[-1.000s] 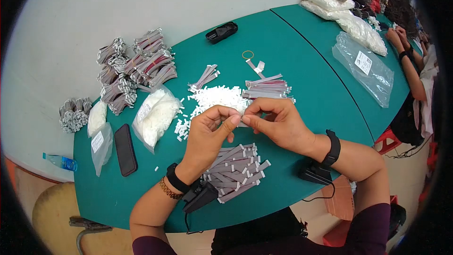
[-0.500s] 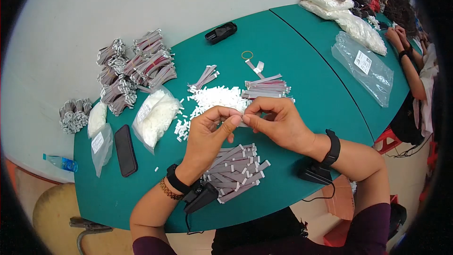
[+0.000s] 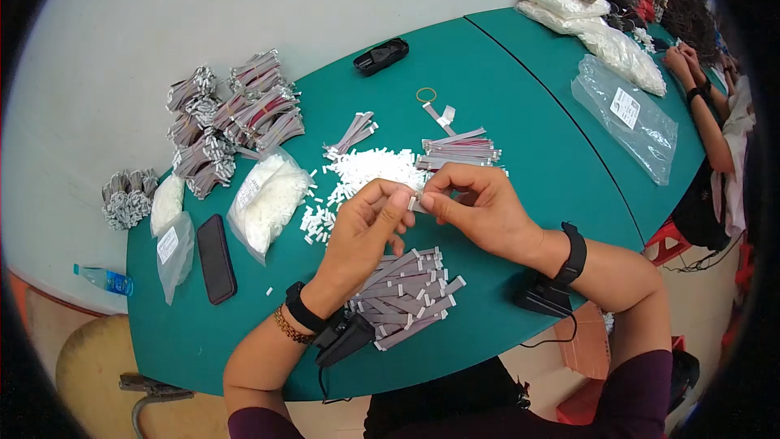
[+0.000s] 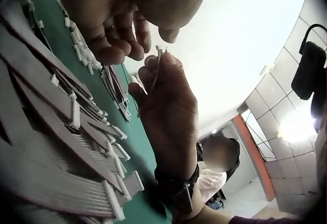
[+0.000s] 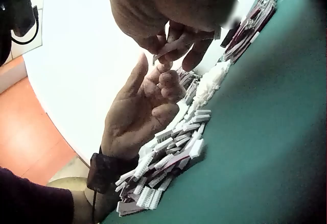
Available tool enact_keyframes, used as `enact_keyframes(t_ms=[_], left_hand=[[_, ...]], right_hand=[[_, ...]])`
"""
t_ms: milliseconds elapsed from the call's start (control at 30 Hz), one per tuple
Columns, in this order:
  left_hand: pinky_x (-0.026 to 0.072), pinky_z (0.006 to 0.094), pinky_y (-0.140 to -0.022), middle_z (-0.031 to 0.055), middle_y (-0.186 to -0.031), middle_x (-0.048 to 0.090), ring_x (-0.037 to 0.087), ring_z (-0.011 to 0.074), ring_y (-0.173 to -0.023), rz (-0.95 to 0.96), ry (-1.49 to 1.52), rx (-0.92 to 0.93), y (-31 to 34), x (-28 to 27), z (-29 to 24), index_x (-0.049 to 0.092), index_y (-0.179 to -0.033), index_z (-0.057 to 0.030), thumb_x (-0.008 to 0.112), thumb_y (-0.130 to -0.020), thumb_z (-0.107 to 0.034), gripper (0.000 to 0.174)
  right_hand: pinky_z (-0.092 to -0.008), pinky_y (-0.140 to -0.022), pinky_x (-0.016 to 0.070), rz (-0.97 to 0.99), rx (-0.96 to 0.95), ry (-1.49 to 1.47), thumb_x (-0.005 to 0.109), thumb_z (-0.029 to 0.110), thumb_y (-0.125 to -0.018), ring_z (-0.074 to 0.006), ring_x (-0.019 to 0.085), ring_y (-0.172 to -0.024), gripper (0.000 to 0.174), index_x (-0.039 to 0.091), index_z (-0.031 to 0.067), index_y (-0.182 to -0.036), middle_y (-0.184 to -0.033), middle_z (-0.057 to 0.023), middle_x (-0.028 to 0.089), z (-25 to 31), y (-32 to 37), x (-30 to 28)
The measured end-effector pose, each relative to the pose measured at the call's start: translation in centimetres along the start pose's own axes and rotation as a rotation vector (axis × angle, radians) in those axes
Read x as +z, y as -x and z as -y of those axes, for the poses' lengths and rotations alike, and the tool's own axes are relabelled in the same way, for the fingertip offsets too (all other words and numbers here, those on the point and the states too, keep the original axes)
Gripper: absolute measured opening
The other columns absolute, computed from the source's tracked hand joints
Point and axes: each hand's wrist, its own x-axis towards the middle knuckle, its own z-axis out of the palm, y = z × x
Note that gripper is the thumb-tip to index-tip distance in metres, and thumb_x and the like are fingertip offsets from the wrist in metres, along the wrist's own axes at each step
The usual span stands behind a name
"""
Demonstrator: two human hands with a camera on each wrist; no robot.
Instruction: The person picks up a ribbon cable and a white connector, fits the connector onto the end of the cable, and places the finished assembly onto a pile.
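Green counter (image 3: 540,142): near the white plastic connector heap (image 3: 370,169), my right hand (image 3: 486,213) pinches a flat grey ribbon cable (image 3: 417,206); left hand (image 3: 356,232) released.

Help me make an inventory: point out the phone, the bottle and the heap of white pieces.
phone (image 3: 217,260): head view, middle of its dark face
bottle (image 3: 119,283): head view, its blue label
heap of white pieces (image 3: 370,171): head view, its middle
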Motion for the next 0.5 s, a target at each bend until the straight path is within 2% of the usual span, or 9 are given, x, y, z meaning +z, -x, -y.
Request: enact_keyframes(t_ms=[167, 267, 367, 500], left_hand=[[0.0421, 0.0206, -0.053, -0.0002, -0.074, 0.052, 0.048, 0.0057, -0.066, 0.058, -0.002, -0.036, 0.05, -0.18, 0.18, 0.053, -0.092, -0.0058, 0.051, -0.094, -0.026, 0.021], [0.0406, 0.0207, -0.054, -0.0009, -0.074, 0.052, 0.048, 0.0052, -0.065, 0.073, 0.024, -0.033, 0.00, -0.39, 0.38, 0.054, -0.092, -0.0062, 0.052, -0.093, -0.024, 0.018], [0.0388, 0.0204, -0.055, -0.0018, -0.073, 0.052, 0.048, 0.0045, -0.065, 0.090, 0.113, -0.055, 0.03, -0.46, 0.32, 0.053, -0.091, -0.0066, 0.054, -0.092, -0.022, 0.016], [0.0371, 0.0199, -0.056, -0.0028, -0.073, 0.052, 0.047, 0.0039, -0.065, 0.091, 0.221, -0.106, 0.12, -0.45, 0.18, 0.053, -0.090, -0.0071, 0.055, -0.091, -0.021, 0.014]], right_hand=[[-0.0182, -0.050, 0.0322, 0.001, 0.011, -0.009, 0.063, 0.014, -0.084, 0.0003, 0.044, -0.063, 0.011, 0.063, 0.0035, -0.081, -0.070, 0.0059, 0.057, 0.00, 0.02, -0.01], [-0.0183, -0.052, 0.0344, 0.040, 0.009, -0.052, 0.063, 0.014, -0.084, -0.0005, 0.046, -0.064, 0.011, 0.062, 0.0028, -0.081, -0.070, 0.0048, 0.057, 0.09, 0.04, 0.08], [-0.0187, -0.054, 0.0376, 0.113, 0.106, -0.193, 0.062, 0.013, -0.084, -0.0016, 0.049, -0.066, 0.012, 0.061, 0.0016, -0.081, -0.071, 0.0036, 0.057, 0.23, 0.02, 0.01], [-0.0188, -0.056, 0.0396, 0.149, 0.103, -0.212, 0.060, 0.011, -0.085, -0.0024, 0.049, -0.066, 0.011, 0.060, 0.0008, -0.081, -0.071, 0.0026, 0.057, -0.17, -0.20, -0.18]])
